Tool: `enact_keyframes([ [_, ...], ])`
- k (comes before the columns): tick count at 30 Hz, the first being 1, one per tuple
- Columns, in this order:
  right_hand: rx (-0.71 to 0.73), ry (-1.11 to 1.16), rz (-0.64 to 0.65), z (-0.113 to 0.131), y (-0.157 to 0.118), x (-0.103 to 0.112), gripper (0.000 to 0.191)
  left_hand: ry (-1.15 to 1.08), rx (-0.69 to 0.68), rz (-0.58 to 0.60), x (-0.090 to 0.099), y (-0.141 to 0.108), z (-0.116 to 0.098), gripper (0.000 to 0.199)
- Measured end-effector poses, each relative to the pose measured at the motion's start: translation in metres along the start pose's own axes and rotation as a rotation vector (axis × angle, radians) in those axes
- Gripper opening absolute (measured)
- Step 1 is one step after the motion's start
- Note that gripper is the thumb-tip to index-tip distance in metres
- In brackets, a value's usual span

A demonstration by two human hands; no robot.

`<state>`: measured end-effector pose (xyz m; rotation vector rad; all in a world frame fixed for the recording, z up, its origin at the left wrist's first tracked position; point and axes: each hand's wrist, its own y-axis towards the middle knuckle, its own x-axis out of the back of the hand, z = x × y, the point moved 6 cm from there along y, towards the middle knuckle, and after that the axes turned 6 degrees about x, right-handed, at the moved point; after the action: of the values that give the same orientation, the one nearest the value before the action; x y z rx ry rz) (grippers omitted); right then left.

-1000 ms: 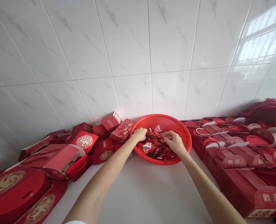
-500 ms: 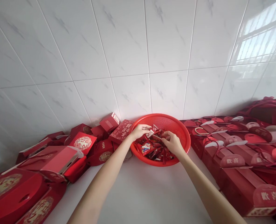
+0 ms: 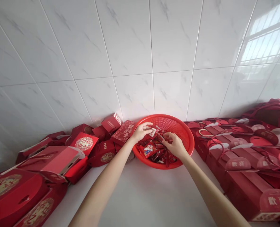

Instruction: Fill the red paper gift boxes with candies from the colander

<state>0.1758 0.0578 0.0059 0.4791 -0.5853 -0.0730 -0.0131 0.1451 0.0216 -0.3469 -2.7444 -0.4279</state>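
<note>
A round red plastic basket (image 3: 189,142) with perforated sides holds a heap of red-wrapped candies (image 3: 155,152). Over its left part, my left hand (image 3: 142,132) pinches a small white-and-red packet (image 3: 152,132) between thumb and fingers. My right hand (image 3: 174,144) is over the basket's right part, its thumb and fingers closed on the end of a thin red wrapped stick (image 3: 160,136). A packet with a blue print (image 3: 148,149) lies on the heap below my left hand.
Red gift boxes (image 3: 52,160) are piled on the left, some tipped over. Rows of red handled boxes (image 3: 239,164) fill the right side. The white table (image 3: 144,195) meets a tiled wall (image 3: 132,94) behind the basket.
The small packet in my left hand now shows its white face more fully. The thin stick at my right fingertips stands out more clearly above the heap. The view has shifted slightly.
</note>
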Motion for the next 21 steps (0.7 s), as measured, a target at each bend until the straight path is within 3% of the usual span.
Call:
enact_keyframes([
  [3, 0.070, -0.069, 0.057, 0.006, -0.001, -0.005, 0.041, 0.061, -0.044, -0.087, 0.004, -0.001, -0.003, 0.039],
  [6, 0.101, -0.159, 0.180, 0.010, -0.003, -0.015, 0.041, 0.147, -0.066, -0.140, 0.005, -0.005, -0.005, 0.032],
  [10, 0.023, -0.254, 0.266, 0.009, -0.005, -0.021, 0.030, 0.402, -0.044, -0.048, -0.011, -0.009, -0.003, 0.033],
  [12, -0.040, -0.252, 0.235, 0.007, -0.005, -0.019, 0.030, 0.522, -0.025, 0.041, -0.021, -0.008, 0.000, 0.028],
  [14, -0.092, -0.237, 0.177, 0.005, -0.005, -0.015, 0.036, 0.539, -0.018, 0.073, -0.025, -0.006, 0.001, 0.007],
  [17, -0.145, -0.218, 0.118, 0.006, -0.006, -0.010, 0.043, 0.508, -0.012, 0.010, -0.019, -0.002, 0.001, 0.028],
  [21, -0.181, -0.214, 0.078, 0.008, -0.006, -0.005, 0.044, 0.453, -0.017, -0.069, -0.010, -0.002, -0.001, 0.032],
])
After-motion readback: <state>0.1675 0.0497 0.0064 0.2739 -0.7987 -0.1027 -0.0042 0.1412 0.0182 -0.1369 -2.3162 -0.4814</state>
